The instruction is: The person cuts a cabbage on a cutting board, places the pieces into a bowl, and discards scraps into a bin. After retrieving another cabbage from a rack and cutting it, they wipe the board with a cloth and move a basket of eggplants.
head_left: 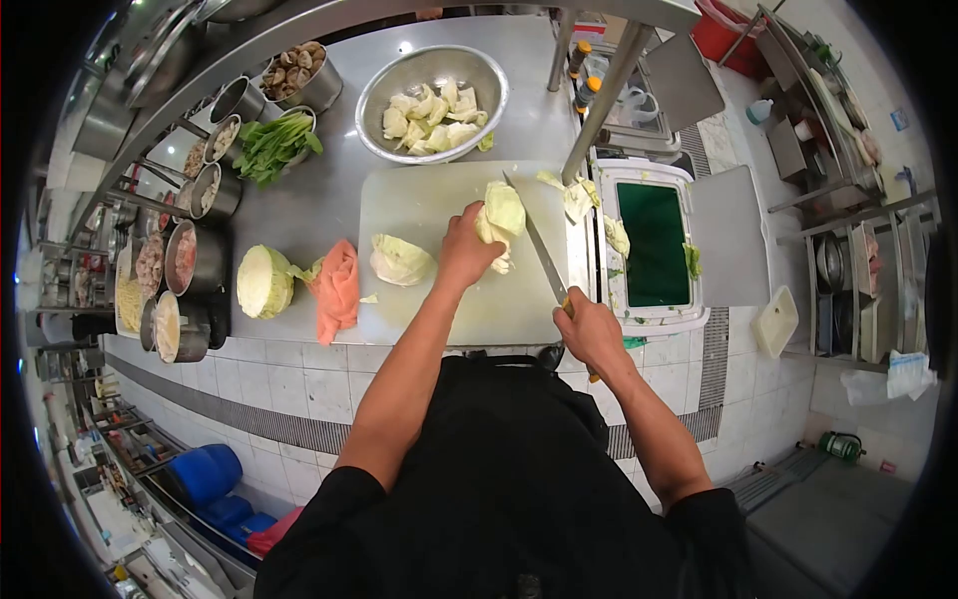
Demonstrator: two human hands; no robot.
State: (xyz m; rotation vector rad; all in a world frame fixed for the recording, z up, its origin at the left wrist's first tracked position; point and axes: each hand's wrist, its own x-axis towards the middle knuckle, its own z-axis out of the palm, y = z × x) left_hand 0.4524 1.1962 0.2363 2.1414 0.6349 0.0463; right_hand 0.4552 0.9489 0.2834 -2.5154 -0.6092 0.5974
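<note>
pale green cabbage piece (504, 207) sits under my left hand (469, 248), its fingers curled partly open around the near side, on the right part of the white cutting board (439, 309). my right hand (589, 324) is closed around the handle of a knife (539, 243), its blade angled just beside the piece. a cabbage wedge (400, 260) lies on the board to the left, and beyond the board a steel bowl (371, 125) holds cut leaves (434, 118).
</note>
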